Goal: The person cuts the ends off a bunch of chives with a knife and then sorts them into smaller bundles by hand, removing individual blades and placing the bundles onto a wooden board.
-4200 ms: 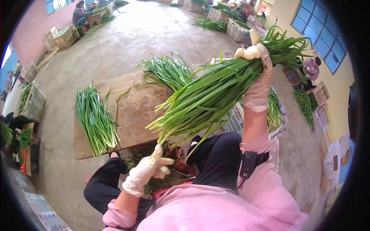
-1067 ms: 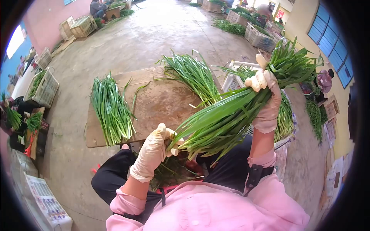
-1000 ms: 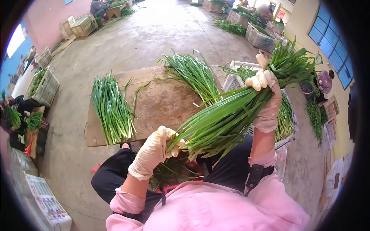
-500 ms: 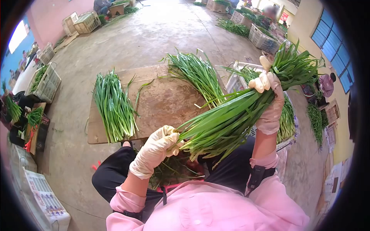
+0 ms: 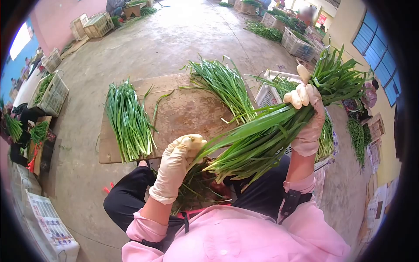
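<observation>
The right hand (image 5: 309, 114) grips a green bundle (image 5: 262, 146) (left hand (image 5: 175, 163) pinching leaves (image 5: 244, 127)).

One head-worn camera supplies the view. It sits above the near side of the board (image 5: 183, 115) and faces forward and down across it. The shirt (image 5: 227, 236), on the near side of the board, fills the bottom edge at close range. The left hand (image 5: 176, 166) and right hand (image 5: 309, 112) appear nearer the lens than the board. Beyond the board, the floor (image 5: 161, 48) recedes to the top edge. Wide-angle coverage bows straight lines; the corners fall dark.
</observation>
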The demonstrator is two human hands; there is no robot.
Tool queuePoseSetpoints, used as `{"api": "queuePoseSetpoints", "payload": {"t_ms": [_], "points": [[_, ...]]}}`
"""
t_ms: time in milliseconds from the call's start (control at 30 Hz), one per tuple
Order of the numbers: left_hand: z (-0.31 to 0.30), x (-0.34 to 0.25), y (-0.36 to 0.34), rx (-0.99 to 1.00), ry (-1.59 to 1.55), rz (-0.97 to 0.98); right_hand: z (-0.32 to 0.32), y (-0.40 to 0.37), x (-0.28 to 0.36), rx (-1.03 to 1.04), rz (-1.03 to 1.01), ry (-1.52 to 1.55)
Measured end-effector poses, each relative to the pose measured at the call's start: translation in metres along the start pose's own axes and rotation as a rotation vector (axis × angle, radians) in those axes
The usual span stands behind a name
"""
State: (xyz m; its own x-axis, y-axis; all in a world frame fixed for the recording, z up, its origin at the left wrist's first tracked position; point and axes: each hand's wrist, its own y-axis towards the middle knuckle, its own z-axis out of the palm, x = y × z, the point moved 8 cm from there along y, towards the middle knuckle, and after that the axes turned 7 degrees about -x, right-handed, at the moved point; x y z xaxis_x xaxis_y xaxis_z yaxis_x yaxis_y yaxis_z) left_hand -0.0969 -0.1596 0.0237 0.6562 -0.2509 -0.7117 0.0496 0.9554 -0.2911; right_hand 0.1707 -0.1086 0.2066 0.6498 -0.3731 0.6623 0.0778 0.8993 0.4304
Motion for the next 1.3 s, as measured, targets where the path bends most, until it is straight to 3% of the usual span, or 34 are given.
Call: {"api": "queuePoseSetpoints", "payload": {"t_ms": [167,267,333,400,467,533,600,667,733,767,800,900,967,1067,1133,1200,1233,1300], "points": [[-0.05,0.0,0.019,0.009,0.006,0.111,-0.006,0.001,-0.002,-0.006,0.019,-0.006],[-0.076,0.006,0.019,0.047,0.188,0.032,-0.005,0.001,-0.006,0.003,0.03,-0.018],[-0.101,0.014,0.013,0.035,0.552,-0.131,0.001,0.001,-0.007,0.037,0.033,-0.021],[-0.109,0.005,0.008,0.065,0.951,0.202,0.008,0.001,-0.01,0.103,0.033,-0.012],[-0.123,0.009,-0.001,0.024,1.246,0.174,0.008,0.0,-0.012,0.11,0.039,-0.077],[-0.133,0.012,0.004,0.0,1.47,-0.1,0.019,-0.003,-0.015,0.059,0.051,-0.154],[-0.124,-0.008,-0.004,-0.197,1.509,-0.211,0.023,-0.006,-0.023,0.103,0.133,-0.101],[-0.114,-0.001,0.004,-0.109,1.063,-0.036,0.029,-0.009,-0.034,0.049,0.183,-0.207],[-0.006,-0.032,-0.024,0.192,0.747,0.313,0.064,-0.012,-0.046,0.296,0.154,-0.391],[0.031,-0.045,-0.038,0.278,0.73,0.387,0.078,-0.019,-0.051,0.384,0.018,-0.615],[0.051,-0.045,-0.044,0.319,0.651,0.41,0.094,-0.028,-0.058,0.467,-0.121,-0.838],[0.087,-0.037,-0.05,0.354,0.291,0.363,0.13,-0.041,-0.094,0.349,0.189,-0.623],[0.046,-0.011,-0.028,0.082,0.137,0.08,0.149,-0.043,-0.124,0.293,0.282,-0.354],[-0.037,0.002,0.004,0.052,0.199,0.383,0.167,-0.052,-0.161,0.247,0.361,-0.116],[-0.026,-0.029,-0.032,-0.149,0.451,0.441,0.181,-0.06,-0.171,0.337,0.449,-0.052],[-0.03,-0.041,-0.041,-0.145,0.407,0.504,0.188,-0.062,-0.168,0.587,0.508,-0.238],[-0.03,-0.045,-0.038,-0.116,0.255,0.466,0.197,-0.061,-0.168,0.681,0.519,-0.063],[-0.033,-0.069,-0.042,-0.064,0.233,0.47,0.169,-0.046,-0.157,0.612,0.513,-0.254]]}}
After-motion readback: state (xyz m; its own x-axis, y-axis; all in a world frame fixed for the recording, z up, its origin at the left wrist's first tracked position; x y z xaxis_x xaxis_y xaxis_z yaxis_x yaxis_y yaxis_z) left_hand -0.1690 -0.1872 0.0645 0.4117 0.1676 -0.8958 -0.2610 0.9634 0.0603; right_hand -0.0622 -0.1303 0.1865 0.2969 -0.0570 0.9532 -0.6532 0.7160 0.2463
